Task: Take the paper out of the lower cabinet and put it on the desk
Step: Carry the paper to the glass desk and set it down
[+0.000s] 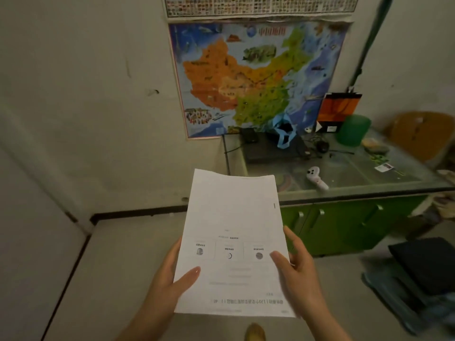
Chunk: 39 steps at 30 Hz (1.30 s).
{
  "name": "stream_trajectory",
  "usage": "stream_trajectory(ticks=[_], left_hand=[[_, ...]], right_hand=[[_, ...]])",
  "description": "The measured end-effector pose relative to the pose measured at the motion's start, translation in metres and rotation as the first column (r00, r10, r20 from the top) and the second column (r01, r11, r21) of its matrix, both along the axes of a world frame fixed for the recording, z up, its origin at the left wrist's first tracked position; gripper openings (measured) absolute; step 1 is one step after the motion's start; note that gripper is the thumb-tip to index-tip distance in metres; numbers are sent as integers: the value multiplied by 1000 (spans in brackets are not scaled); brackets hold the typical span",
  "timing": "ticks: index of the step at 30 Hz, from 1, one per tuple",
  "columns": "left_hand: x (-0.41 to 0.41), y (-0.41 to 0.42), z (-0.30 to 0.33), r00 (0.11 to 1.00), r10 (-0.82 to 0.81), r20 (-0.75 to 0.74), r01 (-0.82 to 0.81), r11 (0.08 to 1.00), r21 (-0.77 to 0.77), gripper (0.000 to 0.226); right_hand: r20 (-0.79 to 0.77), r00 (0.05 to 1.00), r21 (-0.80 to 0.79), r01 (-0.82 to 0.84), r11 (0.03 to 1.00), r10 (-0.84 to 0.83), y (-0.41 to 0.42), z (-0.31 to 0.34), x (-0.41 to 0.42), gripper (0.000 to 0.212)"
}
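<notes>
A white printed paper hangs in the air in front of me, its text upside down. My left hand grips its left edge with the thumb on top. On the right edge my right hand holds it the same way. The paper's far corner overlaps the near left corner of the glass-topped desk, which stands ahead on the right. Under the desk top the green lower cabinet has its doors shut.
On the desk lie a white controller, a black device with a blue bag, cables, a green container and an orange box. A map hangs on the wall. Dark folded cloth lies at right.
</notes>
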<state>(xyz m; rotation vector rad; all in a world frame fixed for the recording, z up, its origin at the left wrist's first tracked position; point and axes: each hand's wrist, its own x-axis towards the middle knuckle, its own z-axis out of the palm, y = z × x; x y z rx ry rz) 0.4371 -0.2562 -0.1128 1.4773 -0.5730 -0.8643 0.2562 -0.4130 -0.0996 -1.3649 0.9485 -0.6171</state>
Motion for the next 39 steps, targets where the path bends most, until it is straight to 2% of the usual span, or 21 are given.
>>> stream_trajectory(ticks=[6, 9, 14, 18, 23, 28, 34, 39], left_hand=[[45, -135, -26, 1000, 18, 15, -18, 999, 48, 50], [61, -199, -39, 997, 55, -53, -50, 994, 101, 48], [93, -281, -61, 990, 79, -120, -51, 974, 220, 54], [123, -342, -86, 994, 40, -107, -7, 957, 290, 51], [149, -392, -113, 995, 9, -101, 33, 913, 406, 54], [156, -417, -134, 998, 12, -58, 20, 851, 525, 56], [142, -426, -146, 996, 7, 84, -60, 761, 646, 58], [129, -434, -148, 983, -31, 179, -112, 670, 734, 65]], right_hand=[[-97, 995, 26, 5, 1000, -2, -139, -29, 50, 50], [-152, 988, 29, -18, 999, 22, -213, -45, 74, 47], [-278, 960, 50, -16, 999, 29, -297, -82, 112, 46], [-353, 935, 31, -26, 999, 36, -349, -111, 141, 51], [-438, 898, 47, -22, 999, 41, -389, -133, 163, 53], [-564, 822, 75, -47, 996, 81, -412, -154, 172, 56], [-699, 682, 74, -229, 971, 214, -427, -180, 163, 64], [-789, 561, 19, -384, 923, 250, -441, -186, 157, 61]])
